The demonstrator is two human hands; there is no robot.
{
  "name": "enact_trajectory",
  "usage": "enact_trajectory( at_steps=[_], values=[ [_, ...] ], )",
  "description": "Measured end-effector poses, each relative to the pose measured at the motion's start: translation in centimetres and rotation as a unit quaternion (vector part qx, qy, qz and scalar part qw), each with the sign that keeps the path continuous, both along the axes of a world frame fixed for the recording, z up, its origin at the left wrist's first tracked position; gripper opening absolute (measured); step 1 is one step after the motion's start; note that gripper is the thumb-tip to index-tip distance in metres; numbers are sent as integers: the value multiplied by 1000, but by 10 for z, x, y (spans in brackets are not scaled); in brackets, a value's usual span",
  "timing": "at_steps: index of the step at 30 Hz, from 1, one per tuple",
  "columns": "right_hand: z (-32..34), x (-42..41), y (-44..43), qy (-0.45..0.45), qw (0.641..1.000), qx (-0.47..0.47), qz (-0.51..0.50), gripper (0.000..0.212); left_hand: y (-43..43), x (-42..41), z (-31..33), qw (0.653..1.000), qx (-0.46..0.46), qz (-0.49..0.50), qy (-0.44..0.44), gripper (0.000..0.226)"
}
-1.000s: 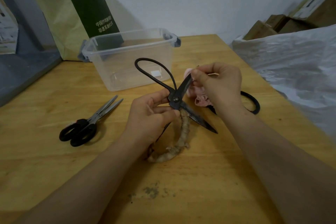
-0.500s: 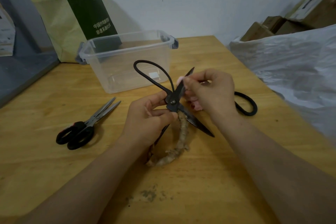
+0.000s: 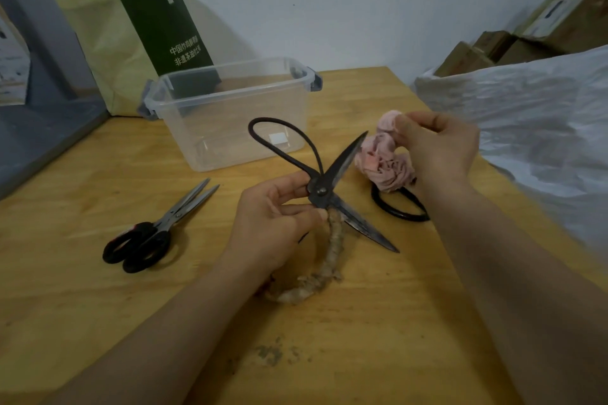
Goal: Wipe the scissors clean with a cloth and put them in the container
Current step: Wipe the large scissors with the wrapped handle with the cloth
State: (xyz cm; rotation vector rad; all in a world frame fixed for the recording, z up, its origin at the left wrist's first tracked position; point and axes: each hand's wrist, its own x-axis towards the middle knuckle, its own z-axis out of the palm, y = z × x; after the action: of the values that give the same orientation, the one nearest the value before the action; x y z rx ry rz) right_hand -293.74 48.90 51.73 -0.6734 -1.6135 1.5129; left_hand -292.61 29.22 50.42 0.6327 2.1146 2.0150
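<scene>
Large black iron scissors (image 3: 320,189) with wide loop handles are spread open above the wooden table (image 3: 82,289). My left hand (image 3: 273,223) pinches them at the pivot. One handle is wrapped in frayed tan cord and curves down under that hand. My right hand (image 3: 437,148) holds a crumpled pink cloth (image 3: 385,161) just right of the upper blade tip, apart from it. The clear plastic container (image 3: 230,108) stands behind, with nothing inside.
Steel scissors with black handles (image 3: 148,237) lie on the table to the left. Another black loop handle (image 3: 398,207) lies under my right wrist. A green and yellow bag (image 3: 131,43) leans behind the container. White plastic sheeting (image 3: 543,128) and cardboard boxes are at the right.
My right hand has slid the cloth up off the upper blade and away to the right, so the cloth now hangs free in view. My left hand still holds the pivot.
</scene>
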Motion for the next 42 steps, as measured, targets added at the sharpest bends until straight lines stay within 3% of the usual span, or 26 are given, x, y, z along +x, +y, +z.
enact_trajectory(
  at_steps=[3, 5, 7, 12, 16, 20, 23, 27, 30, 32, 36, 40, 42],
  values=[
    [13, 14, -3, -47, 992, 89, 76, 14, -6, -5, -1, 1000, 9, 27, -9, 46],
    [20, 23, -14, -108, 966, 201, 118, 19, -8, -6, -1, 999, 12, 33, -13, 44],
    [26, 30, -26, -137, 943, 256, 166, 21, -8, -7, 0, 999, 13, 34, -14, 44],
    [22, 33, -46, -122, 923, 193, 309, 13, -9, -8, 0, 1000, 5, 26, -1, 44],
    [12, 28, -49, -90, 912, 262, 301, 11, -9, -8, 0, 1000, 8, 23, -1, 44],
    [6, 23, -54, -92, 918, 265, 281, 18, -9, -6, 1, 1000, 6, 16, 5, 45],
    [5, 21, -61, -110, 888, 335, 296, 16, -9, -5, 2, 1000, 6, 24, 7, 47],
    [11, 24, -57, -143, 871, 320, 345, 27, -8, -6, 1, 999, 8, 38, -8, 44],
    [20, 31, -48, -205, 841, 308, 396, 17, -8, -9, -2, 998, 7, 55, -24, 42],
    [23, 35, -44, -212, 849, 281, 395, 13, -8, -10, -2, 998, 3, 54, -28, 42],
    [18, 32, -50, -117, 908, 263, 306, 9, -8, -9, -1, 999, 5, 49, -17, 45],
    [10, 28, -60, -165, 878, 311, 323, 27, -8, -8, -2, 998, -6, 66, -13, 42],
    [17, 29, -59, -192, 861, 316, 350, 20, -9, -9, -3, 997, -6, 76, -22, 43]
  ],
)
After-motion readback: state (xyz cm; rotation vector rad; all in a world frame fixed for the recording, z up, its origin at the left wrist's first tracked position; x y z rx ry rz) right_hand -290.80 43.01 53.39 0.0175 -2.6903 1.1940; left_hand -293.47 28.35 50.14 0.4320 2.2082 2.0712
